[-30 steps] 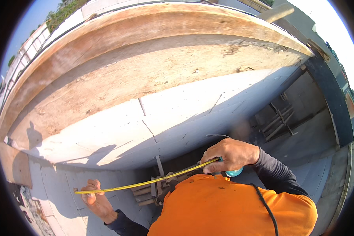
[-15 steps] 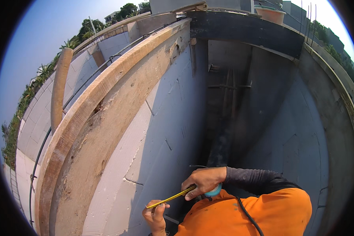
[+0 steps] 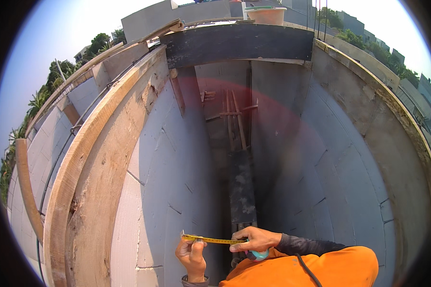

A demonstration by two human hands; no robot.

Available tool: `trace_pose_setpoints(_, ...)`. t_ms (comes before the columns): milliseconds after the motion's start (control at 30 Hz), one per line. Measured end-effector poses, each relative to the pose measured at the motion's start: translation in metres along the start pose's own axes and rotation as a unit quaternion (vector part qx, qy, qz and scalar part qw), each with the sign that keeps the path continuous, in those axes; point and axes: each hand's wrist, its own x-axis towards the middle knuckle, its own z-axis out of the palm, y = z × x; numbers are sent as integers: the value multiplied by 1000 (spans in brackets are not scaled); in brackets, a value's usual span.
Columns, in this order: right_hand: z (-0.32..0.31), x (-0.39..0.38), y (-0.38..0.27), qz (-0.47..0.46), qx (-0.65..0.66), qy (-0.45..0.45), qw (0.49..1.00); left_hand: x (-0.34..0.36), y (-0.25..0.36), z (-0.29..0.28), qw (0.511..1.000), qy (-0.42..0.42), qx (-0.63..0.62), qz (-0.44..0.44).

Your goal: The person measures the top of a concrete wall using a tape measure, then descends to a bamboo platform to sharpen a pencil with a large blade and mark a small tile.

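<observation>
Block walls [image 3: 340, 186] flank me. My right hand [image 3: 256, 238] wraps the teal tape case [image 3: 257, 255]; my left hand [image 3: 192, 257], nearer the left wall [image 3: 153, 205], pinches the yellow blade [image 3: 218, 240] close to its end, the blade running crosswise between my hands.

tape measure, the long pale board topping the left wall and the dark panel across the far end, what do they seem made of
Tape measure: smooth turquoise case, likely plastic; thin yellow blade, probably coated metal, as it runs nearly straight. Long pale board: wood, rough and seemingly unpainted, going by its streaky grain. Dark panel: black and scuffed, perhaps coated plywood, though metal is possible.
</observation>
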Motion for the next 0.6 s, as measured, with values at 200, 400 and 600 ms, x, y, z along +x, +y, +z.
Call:
trace_pose_setpoints(200,-25,25,7,-80,49,121,988,24,-53,43,987,-147,67,-25)
trace_pose_setpoints(400,-91,57,20,-111,123,237,957,101,-87,117,947,-225,-152,-172)
trace_pose_setpoints(600,-155,118,48,-197,-115,292,929,138,-150,148,801,-266,-331,-423)
